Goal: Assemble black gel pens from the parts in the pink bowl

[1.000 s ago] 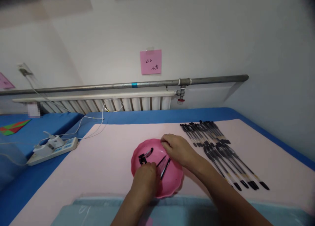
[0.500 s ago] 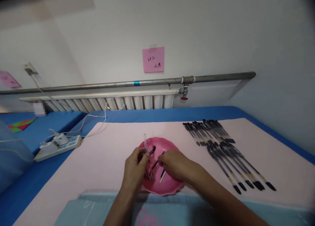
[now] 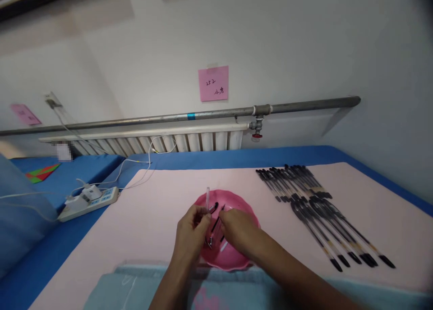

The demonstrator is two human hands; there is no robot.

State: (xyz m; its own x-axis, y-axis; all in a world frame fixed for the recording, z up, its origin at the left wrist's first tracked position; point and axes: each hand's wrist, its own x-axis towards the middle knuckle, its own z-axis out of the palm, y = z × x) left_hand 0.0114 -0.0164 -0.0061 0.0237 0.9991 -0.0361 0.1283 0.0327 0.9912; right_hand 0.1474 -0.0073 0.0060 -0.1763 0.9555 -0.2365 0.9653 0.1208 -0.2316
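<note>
A pink dish (image 3: 250,214) sits on the pink mat near me, with loose black pen parts (image 3: 214,207) in it. My left hand (image 3: 190,237) hovers over the dish's left side, closed on a clear pen barrel (image 3: 207,198) that points upward. My right hand (image 3: 239,230) is just to the right of it, over the dish, fingers pinched on a thin black refill (image 3: 216,222) held against the barrel. The two hands almost touch.
Several assembled black pens (image 3: 318,211) lie in rows on the mat at the right. A white power strip (image 3: 89,201) with plugs and cables lies on the blue cover at the left. A radiator (image 3: 158,143) and pipe run along the wall. A light blue cloth (image 3: 135,287) is nearest me.
My left hand lifted a clear barrel out of the dish and holds it upright. My right hand came in from the dish's far rim with a refill and met the left hand.
</note>
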